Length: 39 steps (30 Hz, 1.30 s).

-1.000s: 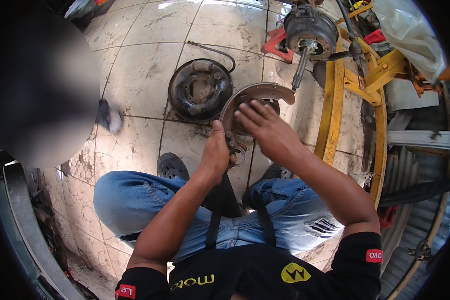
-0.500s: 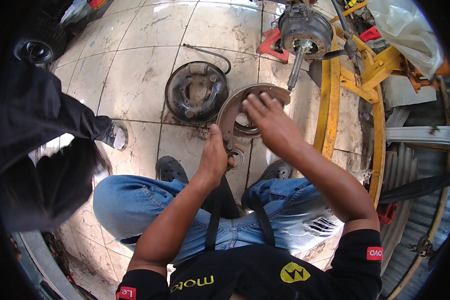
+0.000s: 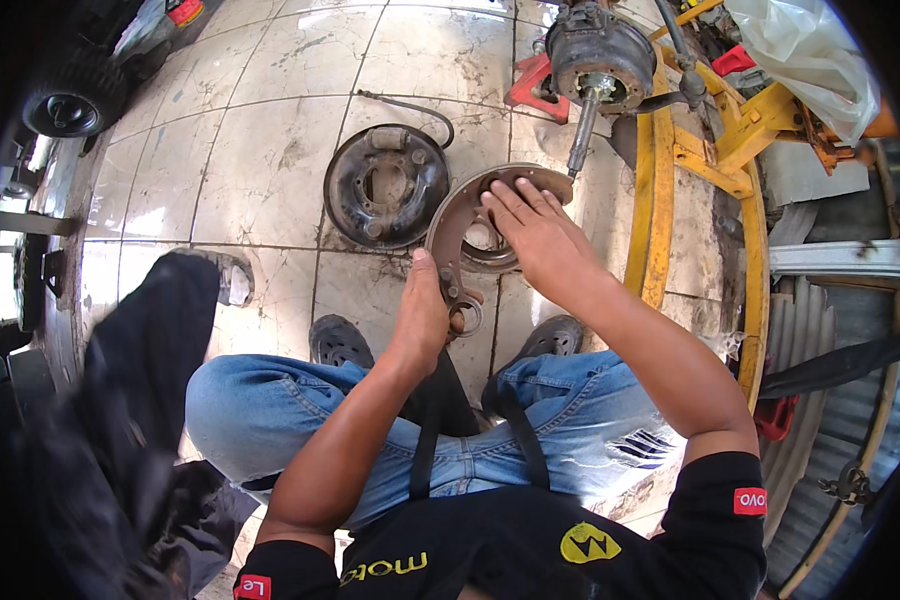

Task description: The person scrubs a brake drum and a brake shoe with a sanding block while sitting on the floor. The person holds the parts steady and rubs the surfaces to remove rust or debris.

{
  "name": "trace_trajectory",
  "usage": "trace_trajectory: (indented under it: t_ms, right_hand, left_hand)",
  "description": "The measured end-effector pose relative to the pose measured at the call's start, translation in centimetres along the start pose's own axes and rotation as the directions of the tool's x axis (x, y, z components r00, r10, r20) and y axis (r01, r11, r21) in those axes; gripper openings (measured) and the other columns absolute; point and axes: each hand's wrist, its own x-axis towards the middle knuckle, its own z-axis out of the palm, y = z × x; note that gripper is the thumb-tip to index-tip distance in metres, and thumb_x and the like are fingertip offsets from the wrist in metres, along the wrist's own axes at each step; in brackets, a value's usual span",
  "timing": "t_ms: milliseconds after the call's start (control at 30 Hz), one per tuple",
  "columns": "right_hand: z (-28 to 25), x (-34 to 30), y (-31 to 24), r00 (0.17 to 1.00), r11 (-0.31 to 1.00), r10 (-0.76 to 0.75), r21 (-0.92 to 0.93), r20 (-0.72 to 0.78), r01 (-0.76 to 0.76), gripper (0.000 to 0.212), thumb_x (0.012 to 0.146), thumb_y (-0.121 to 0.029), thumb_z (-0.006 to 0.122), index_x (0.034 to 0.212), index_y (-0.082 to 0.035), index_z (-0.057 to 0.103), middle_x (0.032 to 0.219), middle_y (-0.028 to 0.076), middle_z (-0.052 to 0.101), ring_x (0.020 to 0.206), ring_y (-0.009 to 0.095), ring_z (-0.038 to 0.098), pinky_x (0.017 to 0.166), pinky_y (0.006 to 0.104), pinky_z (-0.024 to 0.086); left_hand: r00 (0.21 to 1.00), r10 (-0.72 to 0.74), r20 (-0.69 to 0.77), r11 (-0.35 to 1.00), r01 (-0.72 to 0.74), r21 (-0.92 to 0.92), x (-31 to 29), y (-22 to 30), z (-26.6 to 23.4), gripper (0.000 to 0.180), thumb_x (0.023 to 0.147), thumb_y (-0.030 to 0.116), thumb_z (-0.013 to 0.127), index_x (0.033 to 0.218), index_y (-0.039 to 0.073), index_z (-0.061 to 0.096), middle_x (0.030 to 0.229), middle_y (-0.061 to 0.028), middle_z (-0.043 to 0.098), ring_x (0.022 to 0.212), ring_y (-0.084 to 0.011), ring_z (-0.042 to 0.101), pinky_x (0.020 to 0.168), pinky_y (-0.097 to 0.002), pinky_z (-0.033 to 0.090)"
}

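Note:
My left hand (image 3: 422, 312) grips the lower end of a curved, rusty-brown brake shoe (image 3: 449, 226), thumb along its side. A small ring (image 3: 467, 333) shows at that end, by my fingertips. Across the upper part of the shoe lies my right hand (image 3: 545, 238), fingers stretched out over its face. Behind the shoe and partly hidden by it is a round metal part (image 3: 486, 264). Just left of the shoe, a black round brake backing plate (image 3: 346, 190) rests on the tiles, with a thin dark hose (image 3: 415, 103) curving from its far side.
An axle end with a drum (image 3: 602, 72) and long shaft stands at the far right, near a red stand (image 3: 532, 92) and a yellow metal frame (image 3: 652, 200). Dark cloth (image 3: 150, 350) of another person is at my left. A wheel (image 3: 68, 108) stands far left.
The dark-clothed person at the left has shifted down and away, uncovering more floor. My right hand has slid slightly over the shoe; my left hand keeps its grip.

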Motion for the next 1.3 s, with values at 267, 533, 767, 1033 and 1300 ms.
trace_trajectory:
  t_ms: [267,533,767,1033,1300]
  right_hand:
    - [0.1,0.0,-0.1,0.998,0.992,-0.054,0.115,-0.036,0.057,0.048,0.092,-0.01,0.044,0.14,-0.006,0.047,0.15,0.013,0.043,0.139,0.033,0.039,0.113,0.0484,0.034]
    - [-0.2,-0.2,-0.7,0.999,1.0,-0.018,0.005,-0.027,0.018,0.049,0.092,-0.011,0.046,0.14,-0.005,0.047,0.149,0.013,0.044,0.139,0.034,0.04,0.114,0.0481,0.033]
    - [0.5,-0.1,-1.0,0.992,0.989,-0.125,0.075,0.003,0.124,0.054,0.089,-0.009,0.049,0.143,-0.004,0.044,0.151,0.015,0.041,0.139,0.036,0.039,0.114,0.0495,0.032]
    - [-0.7,0.1,-1.2,0.999,0.991,-0.047,0.125,0.008,0.045,0.052,0.09,-0.009,0.049,0.141,-0.003,0.046,0.151,0.014,0.042,0.139,0.034,0.039,0.113,0.0476,0.035]
    - [-0.5,-0.3,-0.8,0.999,0.998,-0.041,0.043,-0.035,0.042,0.049,0.089,-0.009,0.048,0.138,-0.004,0.048,0.146,0.014,0.047,0.136,0.032,0.043,0.114,0.046,0.033]
  left_hand:
    - [0.999,0.01,0.038,1.0,-0.009,-0.018,0.1,-0.1,-0.1,0.062,0.103,0.057,0.018,0.12,0.01,0.054,0.075,-0.0039,0.062,0.05,-0.0086,0.047,0.043,-0.0232,0.036]
    - [1.0,-0.017,-0.01,1.0,0.017,0.002,0.1,-0.4,-0.4,0.067,0.102,0.061,0.018,0.117,0.008,0.057,0.075,-0.0075,0.065,0.048,-0.0079,0.046,0.039,-0.0229,0.034]
    - [1.0,-0.001,0.009,1.0,0.001,-0.002,0.0,-0.2,-0.1,0.061,0.103,0.057,0.017,0.116,0.01,0.054,0.076,-0.0061,0.065,0.048,-0.0086,0.046,0.042,-0.0242,0.034]
    - [1.0,0.003,0.021,1.0,-0.003,0.005,-0.2,0.1,-0.4,0.058,0.105,0.054,0.017,0.121,0.01,0.051,0.077,-0.0077,0.067,0.048,-0.0083,0.046,0.042,-0.0235,0.034]
    - [1.0,-0.001,0.0,1.0,0.001,-0.015,-0.2,0.1,0.0,0.058,0.105,0.054,0.018,0.121,0.009,0.051,0.077,-0.0092,0.067,0.048,-0.0086,0.045,0.042,-0.0235,0.034]
